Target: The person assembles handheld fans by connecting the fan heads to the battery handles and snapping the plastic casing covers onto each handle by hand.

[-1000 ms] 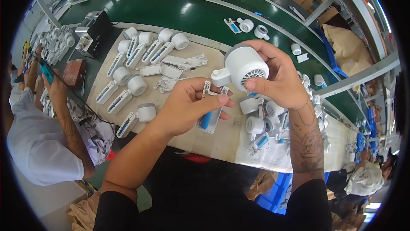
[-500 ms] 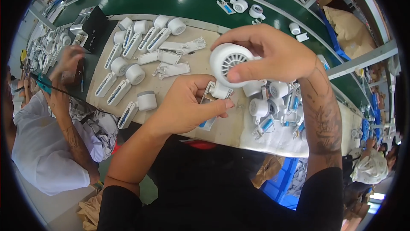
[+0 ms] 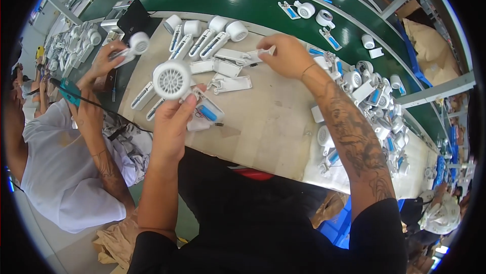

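My left hand (image 3: 172, 124) grips a white handheld fan, its round grilled head (image 3: 172, 79) turned upward. The fan's open handle shell (image 3: 215, 107) shows beside my fingers, with a blue battery (image 3: 207, 113) inside. Farther right, my right hand (image 3: 286, 56) reaches over the board, thumb and fingertips closed on the end of a white handle cover (image 3: 251, 59). Several similar covers (image 3: 228, 66) lie just left of it, one (image 3: 233, 85) nearer me. Behind the raised fan head, assembled fans (image 3: 215, 41) lie in rows, partly hidden.
A heap of fan parts with blue batteries (image 3: 377, 92) covers the board's right side. Beyond the board runs a green conveyor (image 3: 253, 3) carrying a few fan parts. At left, a co-worker's hand (image 3: 109, 59) holds a fan near a black box (image 3: 134, 18).
My right hand has let go of the fan head and moved to the covers. My left hand has shifted left with the fan. The co-worker has lifted a fan.
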Action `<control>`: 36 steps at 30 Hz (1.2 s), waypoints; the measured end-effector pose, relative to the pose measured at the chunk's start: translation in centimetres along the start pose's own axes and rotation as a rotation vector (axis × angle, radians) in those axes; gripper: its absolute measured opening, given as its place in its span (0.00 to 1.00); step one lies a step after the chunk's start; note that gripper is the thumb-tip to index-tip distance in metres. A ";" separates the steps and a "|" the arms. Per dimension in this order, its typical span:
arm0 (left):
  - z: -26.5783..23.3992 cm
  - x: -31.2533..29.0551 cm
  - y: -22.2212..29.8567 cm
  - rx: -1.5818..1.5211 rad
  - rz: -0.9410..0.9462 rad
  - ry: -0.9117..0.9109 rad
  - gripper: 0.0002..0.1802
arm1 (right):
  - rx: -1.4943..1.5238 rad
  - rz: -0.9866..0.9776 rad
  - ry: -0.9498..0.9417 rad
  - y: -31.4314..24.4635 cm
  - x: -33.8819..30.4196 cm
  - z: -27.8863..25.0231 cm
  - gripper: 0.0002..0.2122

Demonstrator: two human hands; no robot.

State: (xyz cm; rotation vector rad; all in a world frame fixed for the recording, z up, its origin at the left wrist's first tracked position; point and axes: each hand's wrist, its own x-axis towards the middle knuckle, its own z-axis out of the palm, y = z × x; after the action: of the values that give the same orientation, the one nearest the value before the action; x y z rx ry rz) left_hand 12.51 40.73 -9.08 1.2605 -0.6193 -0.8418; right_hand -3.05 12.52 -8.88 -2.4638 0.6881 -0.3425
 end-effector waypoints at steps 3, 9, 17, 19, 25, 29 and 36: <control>-0.5 -0.5 0.8 0.015 -0.110 0.028 0.18 | -0.249 -0.152 0.139 3.2 0.4 3.8 0.10; 0.0 -0.8 -0.3 -0.186 -0.186 0.055 0.18 | -0.571 -0.112 -0.009 3.7 -0.6 3.1 0.08; 3.3 0.6 -2.5 -0.334 -0.272 -0.073 0.24 | 0.914 0.281 -0.035 -2.2 -9.9 -2.2 0.11; 4.9 1.0 -2.8 -0.369 -0.281 -0.145 0.25 | 1.102 0.246 0.045 -4.6 -11.5 -2.6 0.21; 8.5 0.6 -2.5 -0.455 -0.278 -0.228 0.30 | 1.070 0.279 0.173 -6.3 -13.1 -2.1 0.14; 9.3 0.3 -2.2 -0.391 -0.202 -0.198 0.36 | 1.381 0.294 0.365 -6.0 -14.3 -1.0 0.09; 10.8 -0.3 -1.9 -0.571 -0.137 -0.175 0.31 | 1.821 0.409 0.369 -8.4 -15.4 3.3 0.13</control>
State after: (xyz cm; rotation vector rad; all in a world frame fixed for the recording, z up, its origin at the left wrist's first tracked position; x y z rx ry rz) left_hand 3.30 34.79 -8.59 0.7187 -0.3892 -1.1543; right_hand -11.34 28.33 -8.23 -0.5296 0.5333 -0.7775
